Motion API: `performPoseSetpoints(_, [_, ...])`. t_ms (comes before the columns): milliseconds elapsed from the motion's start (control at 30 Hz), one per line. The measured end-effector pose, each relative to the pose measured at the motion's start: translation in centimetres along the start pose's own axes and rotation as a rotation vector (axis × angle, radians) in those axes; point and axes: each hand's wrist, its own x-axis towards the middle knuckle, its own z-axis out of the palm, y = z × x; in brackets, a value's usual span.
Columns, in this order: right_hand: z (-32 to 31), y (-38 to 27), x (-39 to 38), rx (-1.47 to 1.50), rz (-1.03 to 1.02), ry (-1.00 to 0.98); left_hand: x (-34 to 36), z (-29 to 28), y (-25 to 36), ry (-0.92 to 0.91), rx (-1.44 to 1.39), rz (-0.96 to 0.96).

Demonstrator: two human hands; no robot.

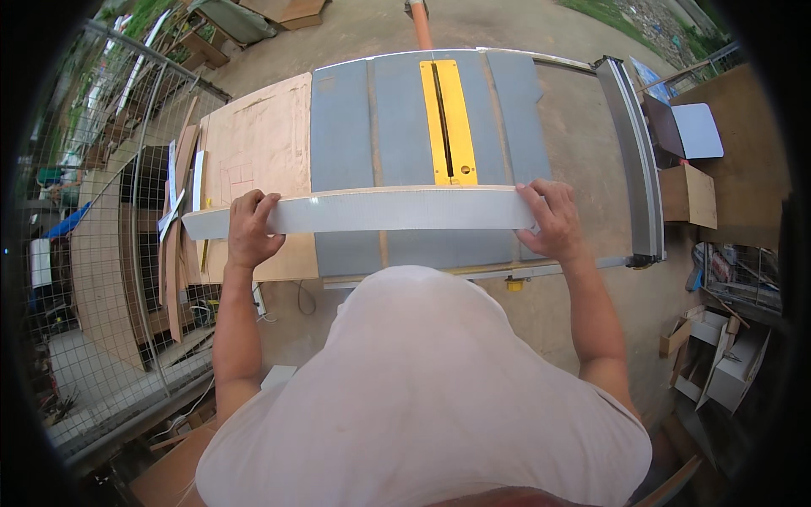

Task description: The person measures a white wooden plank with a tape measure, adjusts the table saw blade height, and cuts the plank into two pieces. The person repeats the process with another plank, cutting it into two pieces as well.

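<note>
Board (pixel 397 213): one, long and grey, lying left to right above the near part of the saw table (pixel 346 152). Its left end is over the wood sheet (pixel 283 118). I cannot tell if it touches the table.
Left hand (pixel 252 230): near the board's left end. The fingers are bent over the far edge and the thumb is at the near edge, open just enough to hold the board.
Right hand (pixel 553 221): at the board's right end, bent the same way, with the board between fingers and thumb.
Arms: two, reaching far from the near side, one on each side of the white shirt (pixel 414 363).
Yellow plate (pixel 462 122): one, with one long black slot (pixel 443 118), just past the board's far edge.
Grooves (pixel 377 127): two, one left and one right of the plate.
Wood sheet: one, left of the table.
Rail (pixel 629 160): one, grey, on the right.
</note>
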Motion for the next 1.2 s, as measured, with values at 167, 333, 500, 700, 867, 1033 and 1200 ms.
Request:
performPoseSetpoints(167, [5.3,-3.2,-0.5,0.19,0.099,-0.209,-4.3,-0.3,-1.4,-0.362,-0.005,-0.231])
performPoseSetpoints(333, [11.3,-8.2,2.4,0.28,0.185,-0.318,-9.7,-1.1,-6.0,-0.452,0.038,-0.373])
performPoseSetpoints(500, [16.5,-13.3,5.9,0.31,0.208,-0.361,-14.3,-0.4,-12.0,-0.5,0.09,-0.434])
performPoseSetpoints(700, [20.9,-16.8,7.6,0.248,0.284,-0.408,-16.5,1.6,-17.3,-0.487,0.093,-0.39])
performPoseSetpoints(867, [22.1,-18.0,7.3,0.259,0.428,-0.413,-16.5,2.6,-18.2,-0.535,0.162,-0.388])
performPoseSetpoints(1033, [22.2,-19.1,6.6,0.201,0.435,-0.349,-17.3,2.0,-17.6,-0.539,0.196,-0.366])
performPoseSetpoints(1200, [22.7,-20.5,7.2,0.108,0.48,-0.32,-17.4,1.9,-17.5,-0.591,0.248,-0.424])
